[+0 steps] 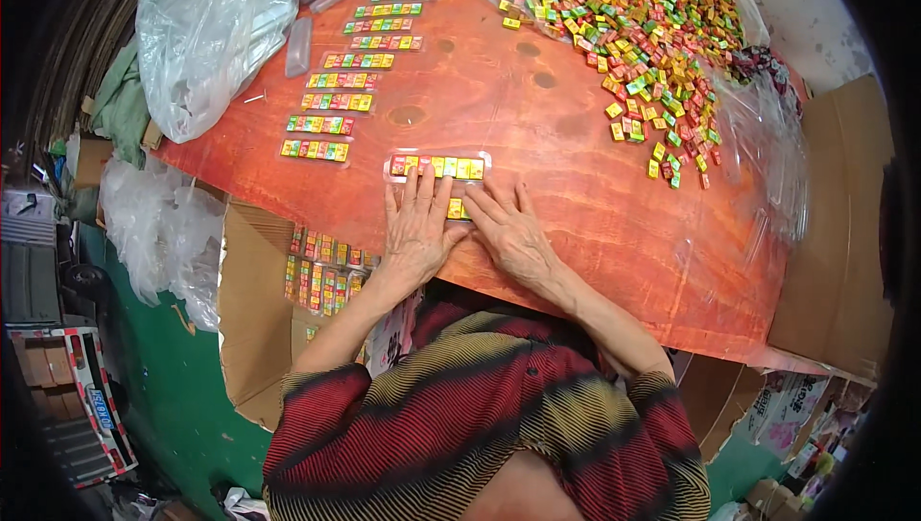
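Clear tray (486, 162): lay on the surface (624, 233) close to the near edge, a little left of its middle, its long axis running left to right, roughly along that edge.
Row of packs (463, 168): sat in the tray, side by side along the same axis; the yellow right end showed plainly, while fingers partly covered the left and middle.
Left grip (414, 233): was the nearer one to the row, its fingers stretched forward and slightly apart, tips over the row's left and middle part. It seemed to rest there rather than clamp anything.
Right grip (513, 233): lay off the tray's near right corner, fingers apart and angled toward the far left, tips just short of the row. Nothing showed pinched between them.
Yellow packs (459, 208): lay on the near side of the row, between the two grips, just beside the right one's fingers. Whether a second tray held them, one could not tell.
Row from grips: straight ahead of the left, ahead and leftward of the right; its long axis crossed the left fingers nearly square.
Filled strips (314, 151): ran in a column by the surface's left edge toward the far edge.
Loose pile (614, 32): covered the far right corner, well apart from both grips.
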### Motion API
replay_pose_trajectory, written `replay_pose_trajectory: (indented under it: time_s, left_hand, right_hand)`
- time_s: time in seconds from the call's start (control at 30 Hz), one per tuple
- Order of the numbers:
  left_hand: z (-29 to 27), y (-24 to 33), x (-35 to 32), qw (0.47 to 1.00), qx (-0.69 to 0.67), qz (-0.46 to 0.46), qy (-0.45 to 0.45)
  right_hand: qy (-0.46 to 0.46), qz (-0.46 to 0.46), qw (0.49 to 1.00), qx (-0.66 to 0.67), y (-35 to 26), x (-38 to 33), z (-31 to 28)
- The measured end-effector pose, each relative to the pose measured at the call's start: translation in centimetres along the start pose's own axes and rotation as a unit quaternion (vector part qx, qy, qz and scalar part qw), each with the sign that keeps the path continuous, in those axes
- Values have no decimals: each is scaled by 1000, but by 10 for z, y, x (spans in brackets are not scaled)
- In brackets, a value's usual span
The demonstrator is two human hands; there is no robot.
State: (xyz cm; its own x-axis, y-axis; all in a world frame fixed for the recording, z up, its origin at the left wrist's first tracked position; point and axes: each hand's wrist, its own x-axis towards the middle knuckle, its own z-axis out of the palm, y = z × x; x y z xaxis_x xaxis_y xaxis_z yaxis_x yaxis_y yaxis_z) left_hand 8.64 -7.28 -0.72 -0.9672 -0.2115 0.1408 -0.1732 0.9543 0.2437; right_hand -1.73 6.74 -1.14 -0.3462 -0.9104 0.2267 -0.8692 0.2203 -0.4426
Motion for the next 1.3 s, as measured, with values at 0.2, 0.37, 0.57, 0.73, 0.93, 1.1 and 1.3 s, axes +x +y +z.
replay_pose_trajectory:
  time_s: [0.2, 0.37, 0.57, 0.73, 0.93, 1.1, 1.3]
  left_hand:
    - [5, 18, 10, 999, -17, -13, 29]
    - [7, 17, 20, 1000, -18, -19, 0]
    - [-13, -26, -15, 999, 28, -5, -28]
    - [-20, -76, -38, 998, 63, -20, -7]
    - [-32, -111, -30, 994, 38, -65, 84]
    - [-38, -124, -27, 995, 53, -58, 59]
    - [-41, -139, -23, 988, 117, -95, -22]
  right_hand:
    - [100, 6, 992, 79, 10, 5, -17]
    - [137, 44, 985, 95, 27, 10, -28]
    - [88, 65, 981, 161, 21, 15, -32]
    - [71, 74, 980, 174, 12, 19, -39]
    - [45, 52, 987, 148, 15, 11, -34]
    - [24, 50, 987, 148, 11, 7, -38]
    - [9, 51, 989, 136, 7, 4, -39]
